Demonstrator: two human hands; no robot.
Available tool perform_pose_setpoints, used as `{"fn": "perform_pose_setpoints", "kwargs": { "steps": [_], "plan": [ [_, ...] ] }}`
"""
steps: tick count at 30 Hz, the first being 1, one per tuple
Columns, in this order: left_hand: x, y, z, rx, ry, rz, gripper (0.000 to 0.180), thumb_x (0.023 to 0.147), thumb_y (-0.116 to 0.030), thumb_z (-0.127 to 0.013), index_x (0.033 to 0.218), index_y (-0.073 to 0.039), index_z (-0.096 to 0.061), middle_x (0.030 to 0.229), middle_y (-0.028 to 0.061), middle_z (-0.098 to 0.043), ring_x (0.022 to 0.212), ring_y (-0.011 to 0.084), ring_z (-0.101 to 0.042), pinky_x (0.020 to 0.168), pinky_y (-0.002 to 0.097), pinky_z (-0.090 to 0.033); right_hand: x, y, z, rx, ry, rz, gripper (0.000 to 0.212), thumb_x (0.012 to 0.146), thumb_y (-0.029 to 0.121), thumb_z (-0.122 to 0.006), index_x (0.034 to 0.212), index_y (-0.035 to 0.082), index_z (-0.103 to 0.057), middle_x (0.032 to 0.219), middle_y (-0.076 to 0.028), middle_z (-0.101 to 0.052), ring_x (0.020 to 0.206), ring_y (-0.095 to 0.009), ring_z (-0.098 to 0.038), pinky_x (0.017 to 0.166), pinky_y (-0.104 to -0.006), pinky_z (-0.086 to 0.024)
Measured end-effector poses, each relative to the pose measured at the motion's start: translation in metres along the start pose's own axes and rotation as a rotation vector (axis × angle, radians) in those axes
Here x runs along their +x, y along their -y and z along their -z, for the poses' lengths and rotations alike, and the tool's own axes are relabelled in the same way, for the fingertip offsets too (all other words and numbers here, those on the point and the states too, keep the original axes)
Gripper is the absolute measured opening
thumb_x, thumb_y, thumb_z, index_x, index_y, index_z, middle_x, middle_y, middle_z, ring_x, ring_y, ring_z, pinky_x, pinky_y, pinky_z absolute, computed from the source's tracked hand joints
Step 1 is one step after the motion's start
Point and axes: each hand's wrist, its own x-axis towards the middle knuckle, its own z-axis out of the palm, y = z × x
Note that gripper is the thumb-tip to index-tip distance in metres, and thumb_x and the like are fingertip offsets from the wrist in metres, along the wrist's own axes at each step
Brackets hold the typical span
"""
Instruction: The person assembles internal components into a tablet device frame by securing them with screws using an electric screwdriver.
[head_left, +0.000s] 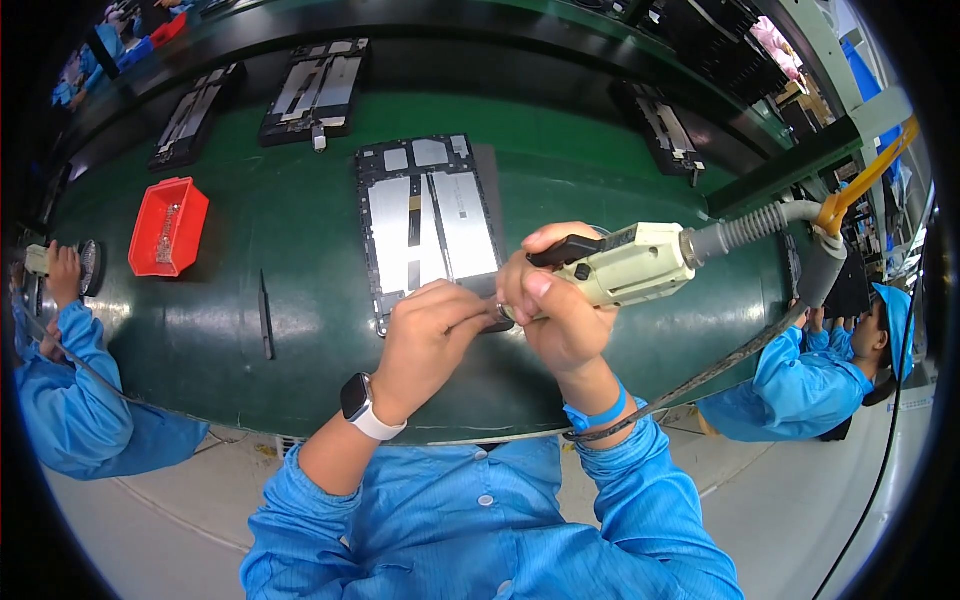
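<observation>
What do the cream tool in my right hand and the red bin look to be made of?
Cream tool: probably hard plastic, satin; the even colour and moulded-looking edges suggest it, though painted metal is possible. Red bin: likely plastic, slightly glossy, judging by its uniform colour and thin walls.

Worn on the head, the left of two side-by-side fisheye cameras looks down at close range on the left hand point(428, 338) and right hand point(572, 335), facing across a green desk point(190, 340) whose edges bend toward the view's dark, rounded rim.
</observation>
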Motion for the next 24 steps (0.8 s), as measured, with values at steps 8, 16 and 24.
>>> {"fn": "perform_pose_setpoints", "kwargs": {
  "steps": [8,16,24],
  "plan": [
    [0.001,-0.002,-0.001,-0.005,-0.008,0.009,0.010,0.074,0.004,-0.074,0.084,0.001,-0.072,0.079,0.0113,-0.068,0.073,0.0260,-0.065,0.066,0.0347,-0.052,0.002,0.004,-0.001,-0.067,0.017,0.007,0.026,0.083,0.000,-0.057,0.109,-0.003,-0.054,0.066,-0.006,-0.053,0.054,-0.012,-0.050,0.055,-0.0295,-0.045],
    [0.000,-0.001,0.000,-0.031,-0.009,0.058,0.011,0.073,0.003,-0.076,0.082,0.001,-0.071,0.076,0.0106,-0.067,0.071,0.0250,-0.064,0.064,0.0342,-0.051,-0.002,-0.001,0.007,-0.025,0.076,0.003,0.026,0.085,-0.003,-0.058,0.110,-0.004,-0.055,0.074,-0.007,-0.058,0.058,-0.009,-0.053,0.054,-0.0239,-0.043],
    [0.006,-0.004,0.008,0.091,0.051,0.011,0.050,0.069,0.005,-0.076,0.117,0.001,-0.065,0.110,0.0160,-0.063,0.097,0.0321,-0.062,0.084,0.0371,-0.051,0.004,-0.003,0.007,-0.212,-0.054,-0.002,0.028,0.082,0.001,-0.055,0.110,-0.004,-0.053,0.063,-0.006,-0.051,0.051,-0.013,-0.047,0.055,-0.0323,-0.046]
  ]
}}
